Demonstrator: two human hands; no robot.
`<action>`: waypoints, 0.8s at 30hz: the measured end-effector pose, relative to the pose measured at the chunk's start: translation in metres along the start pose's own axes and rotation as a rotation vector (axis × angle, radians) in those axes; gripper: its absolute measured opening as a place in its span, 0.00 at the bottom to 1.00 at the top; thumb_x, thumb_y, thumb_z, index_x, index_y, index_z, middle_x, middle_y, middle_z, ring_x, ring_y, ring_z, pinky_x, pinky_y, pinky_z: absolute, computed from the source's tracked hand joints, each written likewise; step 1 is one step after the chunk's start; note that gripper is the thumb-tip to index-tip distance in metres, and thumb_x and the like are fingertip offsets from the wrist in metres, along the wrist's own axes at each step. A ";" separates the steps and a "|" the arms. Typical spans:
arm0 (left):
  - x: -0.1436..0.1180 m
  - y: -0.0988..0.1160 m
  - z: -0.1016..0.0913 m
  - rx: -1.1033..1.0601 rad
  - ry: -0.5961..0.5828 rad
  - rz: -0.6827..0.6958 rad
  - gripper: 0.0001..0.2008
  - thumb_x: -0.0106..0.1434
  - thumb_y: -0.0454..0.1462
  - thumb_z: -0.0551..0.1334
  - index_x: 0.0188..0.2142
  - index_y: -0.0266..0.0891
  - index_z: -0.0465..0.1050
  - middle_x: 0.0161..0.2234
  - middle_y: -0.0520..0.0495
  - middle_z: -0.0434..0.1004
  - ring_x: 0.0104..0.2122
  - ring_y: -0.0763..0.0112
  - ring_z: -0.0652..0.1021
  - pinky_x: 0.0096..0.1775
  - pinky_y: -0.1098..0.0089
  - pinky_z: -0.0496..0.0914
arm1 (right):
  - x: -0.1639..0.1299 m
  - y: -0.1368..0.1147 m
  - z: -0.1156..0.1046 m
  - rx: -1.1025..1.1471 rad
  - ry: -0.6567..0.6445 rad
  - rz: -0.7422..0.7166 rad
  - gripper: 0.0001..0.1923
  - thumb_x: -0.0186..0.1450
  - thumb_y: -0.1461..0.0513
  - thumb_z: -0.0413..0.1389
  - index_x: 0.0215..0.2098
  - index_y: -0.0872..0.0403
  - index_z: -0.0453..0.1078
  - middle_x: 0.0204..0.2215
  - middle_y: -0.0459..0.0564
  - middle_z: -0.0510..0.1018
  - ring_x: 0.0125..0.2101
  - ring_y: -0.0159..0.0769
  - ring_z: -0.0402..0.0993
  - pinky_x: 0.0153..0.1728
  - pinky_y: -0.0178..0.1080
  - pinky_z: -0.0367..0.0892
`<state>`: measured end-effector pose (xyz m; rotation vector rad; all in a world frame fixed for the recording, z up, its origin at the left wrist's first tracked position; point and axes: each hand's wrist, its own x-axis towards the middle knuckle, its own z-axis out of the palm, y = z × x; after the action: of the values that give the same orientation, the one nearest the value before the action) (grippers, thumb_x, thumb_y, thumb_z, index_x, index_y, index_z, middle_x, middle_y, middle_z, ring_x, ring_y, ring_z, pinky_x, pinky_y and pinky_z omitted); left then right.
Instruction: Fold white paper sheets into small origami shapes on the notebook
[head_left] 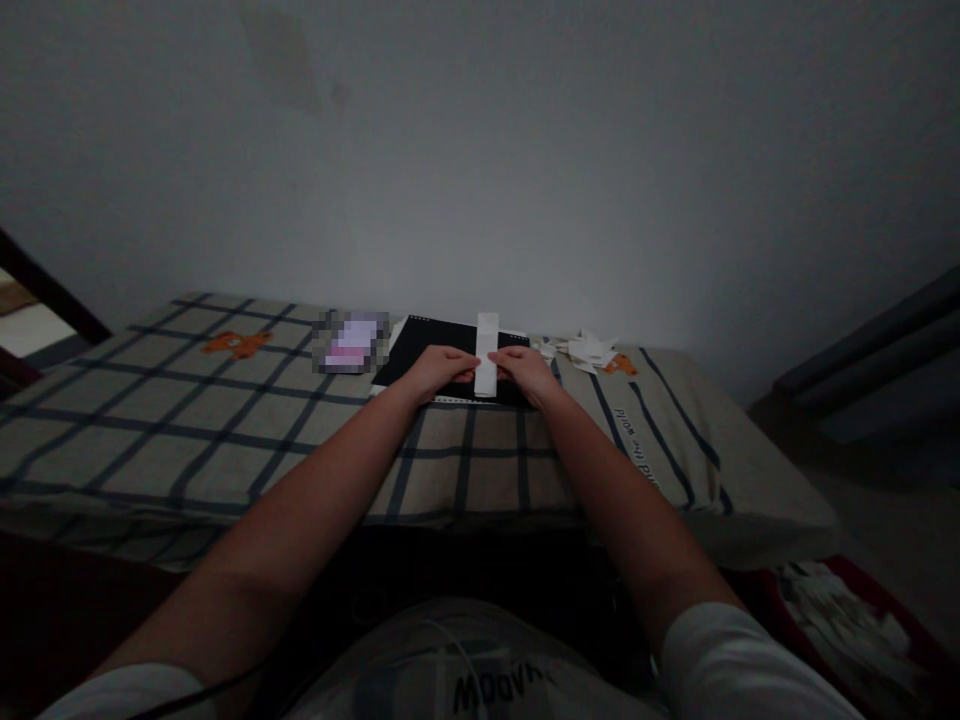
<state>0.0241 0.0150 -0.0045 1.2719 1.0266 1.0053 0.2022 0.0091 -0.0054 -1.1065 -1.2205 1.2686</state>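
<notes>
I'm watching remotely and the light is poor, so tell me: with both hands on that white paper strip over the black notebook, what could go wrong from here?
1. The left hand and right hand pinch the white paper strip from both sides; an uneven pull might tear or skew it.
2. The black notebook lies on a soft checked bedcover, so pressing there may give a weak crease.
3. The paper scraps lie loose near the right hand and could be brushed off.

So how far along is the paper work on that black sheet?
A pile of white paper scraps already lies right of the black sheet, so some cutting or tearing looks done. In hand: both the left hand and right hand pinch a long white paper strip over the sheet. What remains can't be judged.
</notes>
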 end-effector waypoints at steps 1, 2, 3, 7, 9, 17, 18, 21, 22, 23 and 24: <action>0.000 0.000 0.000 0.003 0.002 0.010 0.06 0.51 0.35 0.71 0.28 0.33 0.80 0.27 0.45 0.80 0.27 0.76 0.76 0.36 0.71 0.71 | 0.000 0.000 0.000 0.002 0.000 0.000 0.05 0.55 0.62 0.65 0.26 0.57 0.75 0.22 0.43 0.77 0.22 0.26 0.70 0.27 0.30 0.68; 0.001 -0.001 0.000 0.002 0.003 0.025 0.05 0.51 0.35 0.70 0.28 0.34 0.80 0.28 0.46 0.80 0.27 0.76 0.76 0.37 0.71 0.71 | 0.000 0.000 0.000 0.010 -0.005 0.005 0.05 0.55 0.62 0.65 0.26 0.57 0.75 0.22 0.44 0.78 0.22 0.26 0.71 0.27 0.30 0.68; 0.001 -0.001 0.000 0.002 0.007 0.044 0.06 0.51 0.35 0.70 0.28 0.34 0.80 0.28 0.46 0.81 0.27 0.75 0.76 0.38 0.71 0.71 | 0.000 0.000 0.000 0.023 -0.017 0.014 0.05 0.55 0.62 0.65 0.26 0.57 0.75 0.22 0.44 0.78 0.23 0.26 0.71 0.28 0.30 0.69; 0.001 0.000 0.000 0.009 0.048 0.097 0.07 0.50 0.36 0.71 0.29 0.34 0.80 0.29 0.45 0.81 0.29 0.73 0.77 0.39 0.68 0.72 | -0.002 0.000 0.000 0.070 -0.075 0.077 0.05 0.56 0.64 0.65 0.27 0.57 0.75 0.23 0.46 0.78 0.23 0.26 0.72 0.27 0.29 0.70; 0.001 0.001 0.000 0.008 0.057 0.099 0.07 0.50 0.36 0.71 0.29 0.34 0.80 0.29 0.45 0.81 0.28 0.73 0.77 0.39 0.68 0.72 | -0.002 0.001 0.000 0.071 -0.080 0.090 0.05 0.57 0.64 0.65 0.26 0.58 0.74 0.22 0.46 0.78 0.23 0.25 0.72 0.26 0.29 0.70; 0.001 0.001 0.001 0.030 0.003 0.037 0.07 0.50 0.37 0.71 0.28 0.34 0.80 0.27 0.46 0.81 0.27 0.75 0.76 0.36 0.71 0.72 | 0.000 0.000 0.000 0.047 0.002 0.043 0.06 0.55 0.64 0.67 0.26 0.58 0.74 0.22 0.45 0.78 0.22 0.25 0.71 0.27 0.29 0.70; 0.001 0.001 0.001 0.026 0.008 0.047 0.08 0.50 0.37 0.71 0.28 0.34 0.80 0.27 0.46 0.81 0.27 0.75 0.76 0.36 0.70 0.72 | -0.001 0.000 0.000 0.056 -0.001 0.045 0.06 0.55 0.63 0.67 0.26 0.58 0.74 0.22 0.45 0.78 0.23 0.25 0.72 0.27 0.29 0.70; 0.003 0.000 0.001 -0.014 0.038 0.077 0.09 0.49 0.38 0.72 0.28 0.34 0.79 0.27 0.46 0.80 0.28 0.74 0.76 0.38 0.69 0.72 | -0.003 -0.002 0.001 0.086 -0.039 0.065 0.06 0.55 0.63 0.66 0.27 0.58 0.75 0.23 0.47 0.79 0.23 0.26 0.72 0.28 0.30 0.71; 0.003 0.000 0.001 -0.026 0.044 0.081 0.09 0.49 0.38 0.73 0.28 0.34 0.79 0.27 0.46 0.80 0.28 0.74 0.77 0.38 0.69 0.72 | -0.003 -0.002 0.001 0.084 -0.048 0.072 0.06 0.55 0.63 0.66 0.27 0.58 0.75 0.23 0.47 0.79 0.23 0.26 0.72 0.28 0.30 0.71; 0.003 0.000 0.001 -0.035 0.045 0.080 0.10 0.49 0.38 0.73 0.28 0.34 0.79 0.28 0.46 0.80 0.28 0.74 0.77 0.39 0.69 0.72 | -0.004 -0.003 0.001 0.074 -0.052 0.076 0.07 0.55 0.62 0.66 0.26 0.58 0.75 0.23 0.47 0.79 0.23 0.26 0.72 0.28 0.30 0.71; 0.004 -0.001 0.000 -0.041 0.042 0.075 0.10 0.49 0.38 0.73 0.28 0.34 0.79 0.28 0.46 0.80 0.28 0.74 0.77 0.39 0.69 0.72 | -0.004 -0.003 0.001 0.061 -0.048 0.074 0.07 0.55 0.62 0.66 0.26 0.58 0.75 0.22 0.47 0.78 0.23 0.26 0.72 0.27 0.30 0.70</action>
<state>0.0252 0.0183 -0.0051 1.2680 0.9915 1.1099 0.2018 0.0054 -0.0029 -1.0912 -1.1782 1.3867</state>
